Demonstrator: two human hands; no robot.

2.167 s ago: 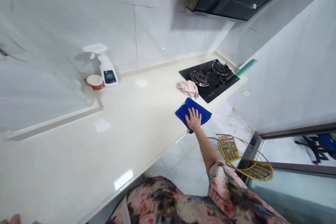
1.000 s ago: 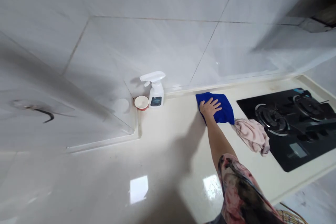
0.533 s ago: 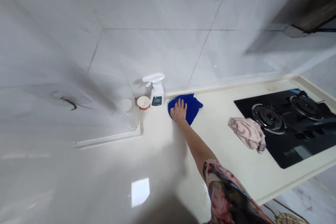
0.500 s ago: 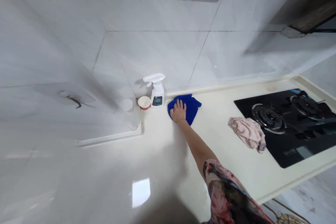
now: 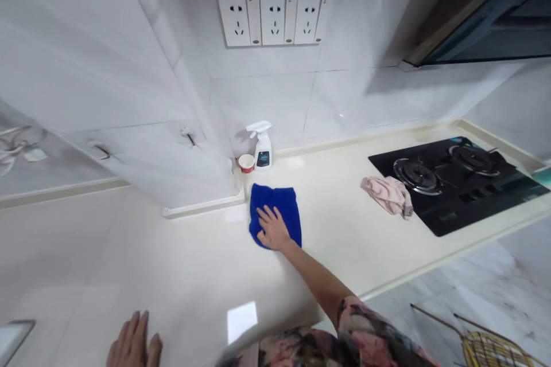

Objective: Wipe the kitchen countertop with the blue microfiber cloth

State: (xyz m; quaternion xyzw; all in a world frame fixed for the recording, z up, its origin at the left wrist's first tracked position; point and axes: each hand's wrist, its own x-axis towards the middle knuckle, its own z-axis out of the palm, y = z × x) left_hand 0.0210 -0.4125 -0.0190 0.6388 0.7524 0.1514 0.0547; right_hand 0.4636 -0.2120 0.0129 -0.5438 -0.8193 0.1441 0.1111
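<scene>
A blue cloth [image 5: 282, 200] lies spread on the pale countertop [image 5: 331, 218], just in front of the corner. My right hand [image 5: 273, 229] rests flat on it, fingers apart, pressing it to the surface. At the bottom left, my left hand [image 5: 134, 344] lies on the counter with its fingers stretched out and nothing under it that I can see. Behind the cloth stand a white spray bottle [image 5: 263, 149] and a small red and white bowl [image 5: 247, 163], side by side against the wall.
To the right, a crumpled pink cloth [image 5: 390, 195] lies against the edge of a black gas hob [image 5: 451, 206]. Wall sockets [image 5: 273, 18] sit above the bottle, and a range hood [image 5: 486, 17] overhangs at upper right. A yellow rack-like item [image 5: 491, 350] is on the floor below.
My right hand has drawn the blue cloth back from the wall toward me, and the cloth lies more spread out. My left hand has come into view. The camera view has shifted.
</scene>
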